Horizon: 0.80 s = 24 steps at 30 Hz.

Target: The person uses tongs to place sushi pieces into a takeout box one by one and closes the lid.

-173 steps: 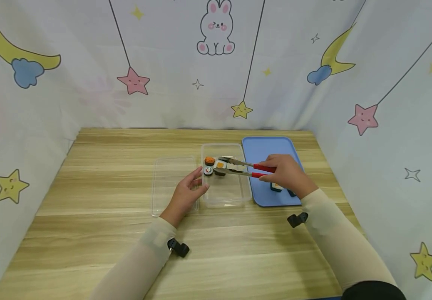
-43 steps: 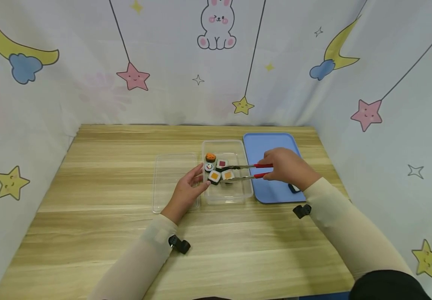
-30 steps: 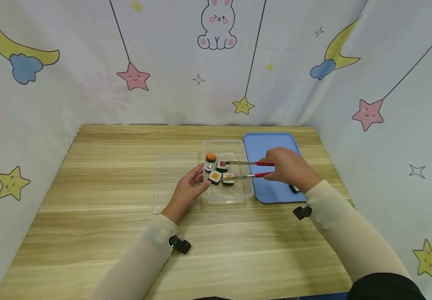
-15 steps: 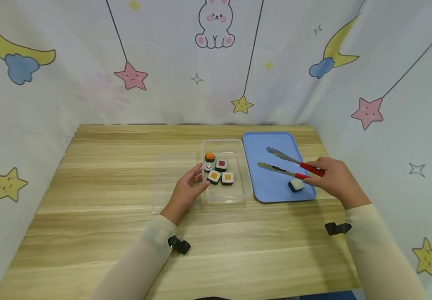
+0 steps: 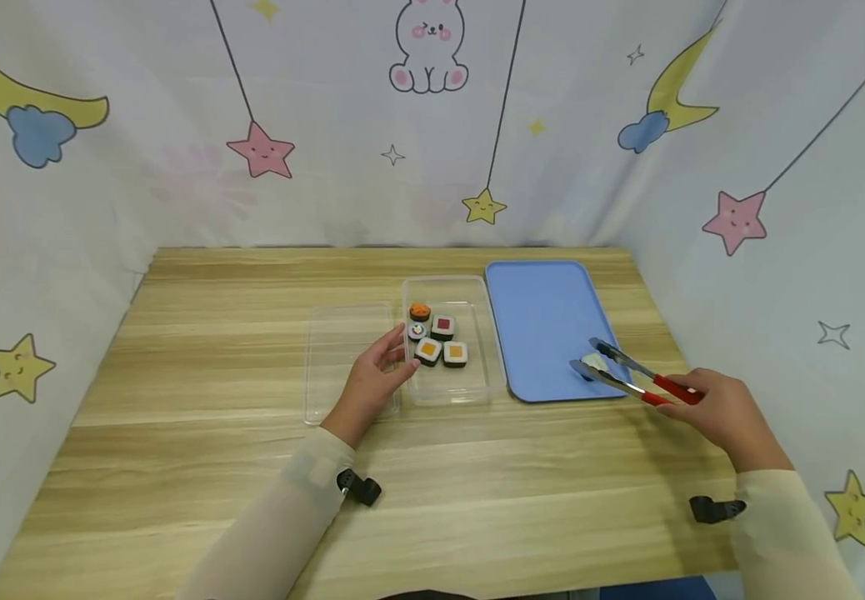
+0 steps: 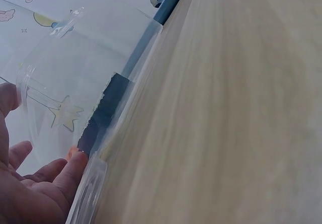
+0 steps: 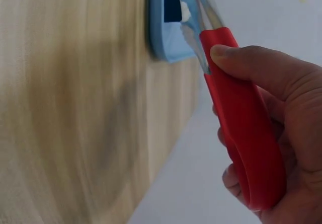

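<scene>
In the head view my right hand (image 5: 721,412) grips tongs with red handles (image 5: 677,390). The metal tips stand either side of a toy sushi roll (image 5: 594,362) near the front right of the blue tray (image 5: 541,308); whether they touch it is unclear. My left hand (image 5: 368,382) rests its fingers against the left wall of a clear plastic box (image 5: 470,387). Inside the box are several sushi pieces: an orange-topped one (image 5: 420,311), a small round roll (image 5: 417,331), a red-centred roll (image 5: 443,326) and two orange-centred rolls (image 5: 428,351). The right wrist view shows fingers wrapped round the red handle (image 7: 241,118).
Partly behind my left hand lies a clear lid (image 5: 342,333) on the wooden table (image 5: 237,358), left of the box. The tray adjoins the box on its right. A patterned white curtain (image 5: 327,200) surrounds the back and sides.
The tongs let go of an orange-centred roll in the box, after another was placed there earlier. My right hand then moved right and nearer, tongs over the tray's roll. My left hand stayed put.
</scene>
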Motion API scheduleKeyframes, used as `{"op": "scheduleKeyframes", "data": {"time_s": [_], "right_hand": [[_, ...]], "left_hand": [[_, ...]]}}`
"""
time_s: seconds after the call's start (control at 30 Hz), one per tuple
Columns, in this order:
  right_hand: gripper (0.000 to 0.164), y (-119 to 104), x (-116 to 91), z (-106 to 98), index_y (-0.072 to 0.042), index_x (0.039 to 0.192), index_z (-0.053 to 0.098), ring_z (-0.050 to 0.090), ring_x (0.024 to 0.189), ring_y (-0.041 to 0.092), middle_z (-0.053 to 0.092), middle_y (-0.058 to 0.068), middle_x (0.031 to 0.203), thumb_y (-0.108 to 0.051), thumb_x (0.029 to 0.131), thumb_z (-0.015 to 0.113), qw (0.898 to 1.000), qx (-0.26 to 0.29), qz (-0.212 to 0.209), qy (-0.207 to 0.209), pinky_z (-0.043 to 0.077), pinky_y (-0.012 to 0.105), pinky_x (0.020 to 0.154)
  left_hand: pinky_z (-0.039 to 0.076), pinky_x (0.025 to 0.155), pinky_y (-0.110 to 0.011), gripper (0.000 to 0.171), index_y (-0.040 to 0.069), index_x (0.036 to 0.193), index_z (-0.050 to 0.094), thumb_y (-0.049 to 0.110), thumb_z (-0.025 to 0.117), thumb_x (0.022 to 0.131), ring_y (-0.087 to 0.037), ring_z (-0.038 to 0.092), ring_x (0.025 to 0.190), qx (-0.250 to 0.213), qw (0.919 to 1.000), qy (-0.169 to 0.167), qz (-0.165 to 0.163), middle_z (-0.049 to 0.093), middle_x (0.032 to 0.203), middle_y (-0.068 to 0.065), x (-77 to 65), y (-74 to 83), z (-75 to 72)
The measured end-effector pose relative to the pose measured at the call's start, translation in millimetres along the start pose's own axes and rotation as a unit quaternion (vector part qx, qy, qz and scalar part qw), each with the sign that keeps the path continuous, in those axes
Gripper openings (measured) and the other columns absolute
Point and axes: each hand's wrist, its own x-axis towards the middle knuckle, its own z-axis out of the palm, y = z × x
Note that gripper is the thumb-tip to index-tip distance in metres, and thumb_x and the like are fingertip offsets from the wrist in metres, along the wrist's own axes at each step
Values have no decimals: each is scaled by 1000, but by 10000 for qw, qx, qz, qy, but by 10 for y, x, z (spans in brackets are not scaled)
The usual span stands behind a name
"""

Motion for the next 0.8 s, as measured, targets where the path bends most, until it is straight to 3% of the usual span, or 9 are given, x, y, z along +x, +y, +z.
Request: {"op": "scheduleKeyframes", "data": {"time_s": [0.3,0.8], "right_hand": [[50,18,-41,63,1,118,76,64,83,27,72,13,101,-29,81,91,9987,-13,-174,483,51,37,66],[51,-221,81,-40,0,122,75,64,87,31,72,16,106,-28,83,90,9980,220,-292,515,53,37,67]], "left_hand": [[45,111,-49,72,27,159,45,22,79,95,-28,51,140,-9,10000,-14,67,48,158,-7,14,-5,-12],[44,112,-49,72,28,158,47,22,79,94,-27,51,140,-56,10000,13,-25,49,157,-6,24,-25,-6]]}}
